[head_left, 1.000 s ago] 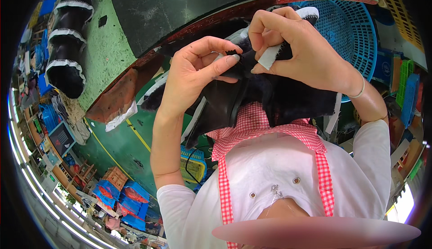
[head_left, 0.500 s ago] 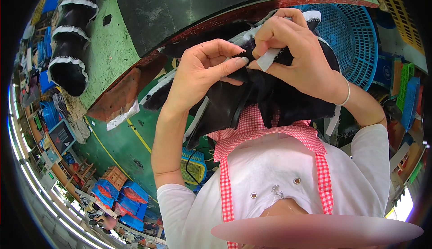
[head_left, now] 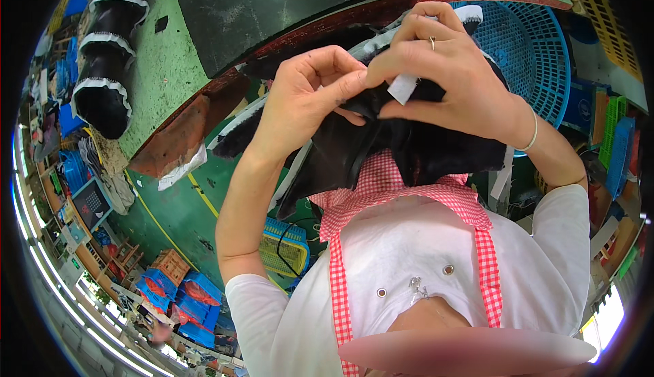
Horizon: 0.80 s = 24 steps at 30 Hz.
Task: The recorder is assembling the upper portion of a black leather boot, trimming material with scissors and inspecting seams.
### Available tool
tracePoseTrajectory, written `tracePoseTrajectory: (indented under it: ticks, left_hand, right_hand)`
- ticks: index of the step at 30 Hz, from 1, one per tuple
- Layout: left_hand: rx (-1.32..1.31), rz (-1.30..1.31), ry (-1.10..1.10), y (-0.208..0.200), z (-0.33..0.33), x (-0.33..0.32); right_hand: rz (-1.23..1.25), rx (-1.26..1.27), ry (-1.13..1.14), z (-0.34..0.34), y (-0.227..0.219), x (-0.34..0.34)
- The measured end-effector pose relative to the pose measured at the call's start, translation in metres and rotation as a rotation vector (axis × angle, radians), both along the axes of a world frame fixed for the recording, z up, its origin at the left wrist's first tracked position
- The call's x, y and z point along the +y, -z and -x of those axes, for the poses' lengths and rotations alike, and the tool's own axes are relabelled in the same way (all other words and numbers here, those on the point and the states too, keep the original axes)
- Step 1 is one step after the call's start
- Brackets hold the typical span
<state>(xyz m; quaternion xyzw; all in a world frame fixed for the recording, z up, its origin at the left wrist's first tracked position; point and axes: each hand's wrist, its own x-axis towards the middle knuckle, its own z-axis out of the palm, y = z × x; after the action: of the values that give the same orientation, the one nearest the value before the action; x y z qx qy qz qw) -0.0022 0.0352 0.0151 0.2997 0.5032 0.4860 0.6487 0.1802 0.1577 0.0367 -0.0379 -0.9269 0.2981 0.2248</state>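
Observation:
My left hand [head_left: 300,97] pinches the edge of a black leather-like piece [head_left: 334,148] between thumb and fingers. Close against it, my right hand [head_left: 456,87] is closed, its fingertips meeting those of the left. A short white strip [head_left: 402,88] pokes out between the right fingers and thumb. The black piece hangs in folds above my lap, with white bands along some of its edges. What lies right under the touching fingertips is hidden.
Ahead is a green worktable [head_left: 167,70] with a black mat [head_left: 272,12] and a row of black tubular pieces [head_left: 109,53] with white rims. A blue plastic basket [head_left: 555,63] stands at right. A yellow-and-blue basket [head_left: 283,251] sits on the floor at left.
The right hand has turned and its fingers have come over to the left fingertips, covering the edge seen between them before. The left hand has moved slightly.

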Motion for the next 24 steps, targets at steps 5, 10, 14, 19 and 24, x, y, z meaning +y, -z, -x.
tracePoseTrajectory:
  ticks: [5,10,14,19,24]
  left_hand:
    - [-0.015,0.025,0.016,-0.002,-0.001,0.005]
    - [-0.092,0.023,0.006,-0.007,0.003,0.006]
    - [0.282,-0.161,-0.106,-0.015,-0.002,0.006]
    - [0.605,-0.527,-0.419,-0.041,0.027,0.015]
    - [1.028,-0.87,-0.957,-0.075,0.049,0.046]
  right_hand:
    - [-0.178,0.07,-0.082,0.005,-0.009,0.006]
    - [-0.367,0.249,-0.019,0.014,-0.002,0.013]
    - [-0.307,0.322,-0.146,0.009,0.004,-0.026]
    - [-0.311,0.32,0.098,0.015,-0.04,-0.004]
    - [0.002,0.463,-0.074,0.011,-0.083,-0.01]
